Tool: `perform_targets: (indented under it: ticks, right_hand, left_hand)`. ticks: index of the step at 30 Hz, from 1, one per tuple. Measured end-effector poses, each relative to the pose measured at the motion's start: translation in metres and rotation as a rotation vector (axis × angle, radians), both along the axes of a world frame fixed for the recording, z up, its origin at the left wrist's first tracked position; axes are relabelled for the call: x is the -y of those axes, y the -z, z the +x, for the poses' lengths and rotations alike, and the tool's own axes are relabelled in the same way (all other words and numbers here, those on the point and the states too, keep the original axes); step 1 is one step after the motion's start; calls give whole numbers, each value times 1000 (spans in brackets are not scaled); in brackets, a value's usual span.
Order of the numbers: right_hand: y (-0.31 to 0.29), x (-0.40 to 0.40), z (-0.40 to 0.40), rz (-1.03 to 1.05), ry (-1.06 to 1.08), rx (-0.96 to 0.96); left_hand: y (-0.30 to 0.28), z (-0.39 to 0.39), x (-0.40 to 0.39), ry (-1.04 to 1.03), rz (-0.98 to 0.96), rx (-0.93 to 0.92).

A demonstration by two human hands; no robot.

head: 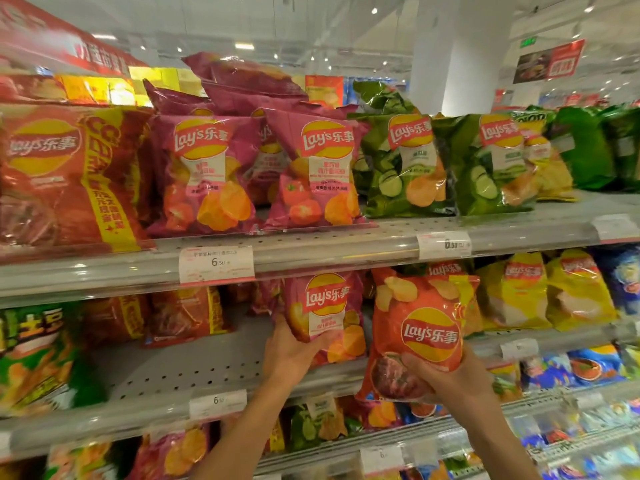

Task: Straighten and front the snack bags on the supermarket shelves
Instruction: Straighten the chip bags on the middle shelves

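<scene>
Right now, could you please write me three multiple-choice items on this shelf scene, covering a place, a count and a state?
1. Where is the pink bag that the left hand grips?
A. top shelf
B. middle shelf
C. floor

2. How many pink bags stand at the front of the top shelf?
A. two
B. four
C. none

3. What is the right hand doing?
A. hanging idle
B. pointing at a price tag
C. holding the orange-red bag

Answers: 1 B, it sits under the top shelf's edge. 2 A, two fronts stand side by side. 3 C, its fingers wrap the bag's lower part.
</scene>
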State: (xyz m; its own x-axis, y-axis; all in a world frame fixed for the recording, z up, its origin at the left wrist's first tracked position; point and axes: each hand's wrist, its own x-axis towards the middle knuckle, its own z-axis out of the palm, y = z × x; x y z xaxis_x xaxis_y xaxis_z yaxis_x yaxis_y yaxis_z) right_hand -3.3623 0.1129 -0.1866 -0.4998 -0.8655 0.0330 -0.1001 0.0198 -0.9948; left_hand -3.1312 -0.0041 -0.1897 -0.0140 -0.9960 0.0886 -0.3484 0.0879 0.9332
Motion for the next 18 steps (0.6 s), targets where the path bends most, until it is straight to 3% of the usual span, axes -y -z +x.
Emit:
perform_targets:
  ticks: [7, 12, 18]
  right_hand:
    - [-13, -8, 36, -2, 16, -87]
    - [-16, -13, 89, 7, -25, -44]
    - [-8, 2, 176, 8, -60, -75]
  left_hand:
    - [3, 38, -11, 61, -28, 205]
    - [9, 104, -19, 85, -77, 495]
    - [20, 200, -27, -38, -256, 824]
